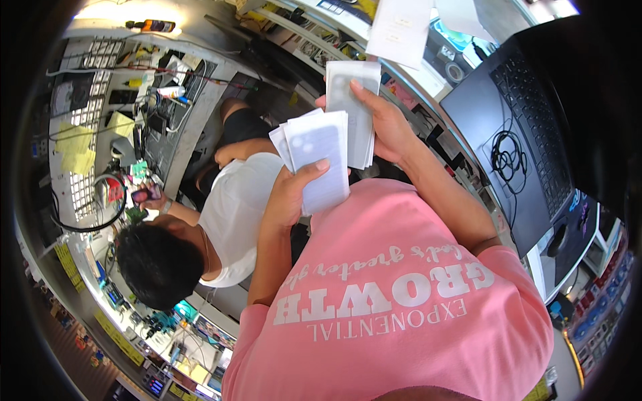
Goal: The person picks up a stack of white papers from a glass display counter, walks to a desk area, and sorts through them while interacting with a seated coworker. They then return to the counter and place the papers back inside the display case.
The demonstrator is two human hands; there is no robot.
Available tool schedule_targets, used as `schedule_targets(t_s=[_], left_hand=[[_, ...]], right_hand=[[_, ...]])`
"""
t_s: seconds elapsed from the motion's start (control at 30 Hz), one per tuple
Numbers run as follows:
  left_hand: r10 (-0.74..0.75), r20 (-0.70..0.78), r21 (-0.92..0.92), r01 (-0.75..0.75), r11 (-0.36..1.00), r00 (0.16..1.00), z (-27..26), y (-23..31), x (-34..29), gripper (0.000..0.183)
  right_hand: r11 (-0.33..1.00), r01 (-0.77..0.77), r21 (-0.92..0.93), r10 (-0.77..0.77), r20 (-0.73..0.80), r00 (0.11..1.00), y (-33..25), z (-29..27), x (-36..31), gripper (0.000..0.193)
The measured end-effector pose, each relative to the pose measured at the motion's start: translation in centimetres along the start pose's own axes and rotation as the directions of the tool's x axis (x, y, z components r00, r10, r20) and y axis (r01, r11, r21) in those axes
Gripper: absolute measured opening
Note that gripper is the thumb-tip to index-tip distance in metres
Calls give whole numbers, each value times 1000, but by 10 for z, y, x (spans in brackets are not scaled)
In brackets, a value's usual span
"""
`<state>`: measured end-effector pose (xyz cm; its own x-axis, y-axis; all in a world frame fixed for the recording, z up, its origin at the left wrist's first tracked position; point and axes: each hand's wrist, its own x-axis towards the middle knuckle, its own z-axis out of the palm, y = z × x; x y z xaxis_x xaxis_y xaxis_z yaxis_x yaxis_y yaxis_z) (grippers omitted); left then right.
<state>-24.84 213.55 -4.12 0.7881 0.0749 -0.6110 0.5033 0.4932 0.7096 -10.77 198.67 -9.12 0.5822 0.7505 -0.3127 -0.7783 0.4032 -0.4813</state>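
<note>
My left hand [287,195] is closed around a fanned stack of thin white sleeves [326,142], its thumb pressed on the front one. A phone-camera outline shows faintly through that front sleeve, so the contents look like flat phone parts or cases; I cannot tell which. Just beyond and to the right, my right hand [389,127] grips a second stack of similar pale sleeves [356,134], thumb on top and fingers behind. The left stack overlaps the lower left edge of the right one. Both stacks are held up in front of my pink shirt [401,267].
On my left a person in a white shirt [237,207] sits holding a phone [144,195] at a cluttered workbench [190,113]. To my right lies an open laptop [498,134] with a coiled black cable [508,157] on it. White papers [400,30] lie ahead.
</note>
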Motion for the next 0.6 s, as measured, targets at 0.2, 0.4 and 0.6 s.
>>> schedule_targets(t_s=[0.2, 0.4, 0.6], left_hand=[[136, -110, -83, -145, 986, 985, -13, -7, -4, 51], [128, -44, -190, -135, 973, 991, -17, -2, -15, 53], [179, -89, -9, -181, 983, 980, -16, -23, -6, 53]], right_hand=[[998, 19, -62, -23, -58, 998, 3, 11, 8, 51], [970, -22, -242, 4, -76, 997, 10, 13, 14, 58], [938, -123, -324, 80, -144, 986, 26, 17, 14, 60]])
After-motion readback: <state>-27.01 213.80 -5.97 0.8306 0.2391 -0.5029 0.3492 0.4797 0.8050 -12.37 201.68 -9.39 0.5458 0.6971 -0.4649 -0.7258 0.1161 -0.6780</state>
